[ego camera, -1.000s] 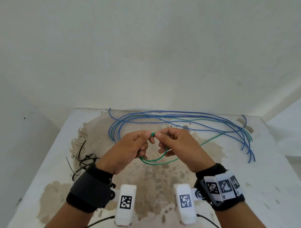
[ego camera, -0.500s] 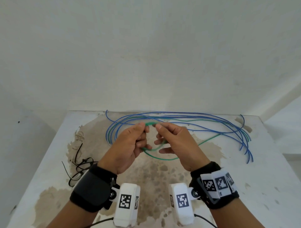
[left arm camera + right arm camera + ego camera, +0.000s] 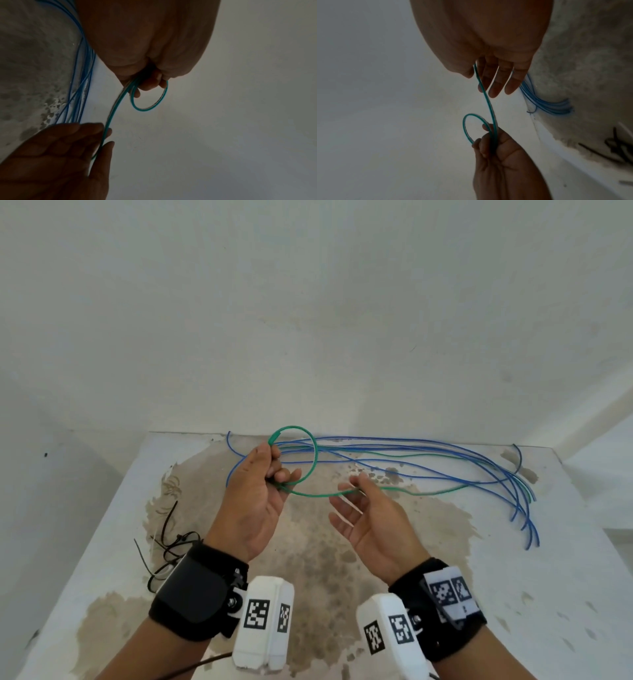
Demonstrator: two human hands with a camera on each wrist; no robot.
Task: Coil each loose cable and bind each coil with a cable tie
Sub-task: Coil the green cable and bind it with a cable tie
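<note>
Green cable (image 3: 313,460): thin, glossy, judged light and springy, likely to uncoil unless held at the crossing. First loop raised above table (image 3: 513,577). Left hand (image 3: 260,501) pinching loop where strands cross. Right hand (image 3: 370,518) nearly flat, fingers relaxed, cable running loosely between thumb and fingers. Remainder trailing among blue cables (image 3: 445,463).
</note>
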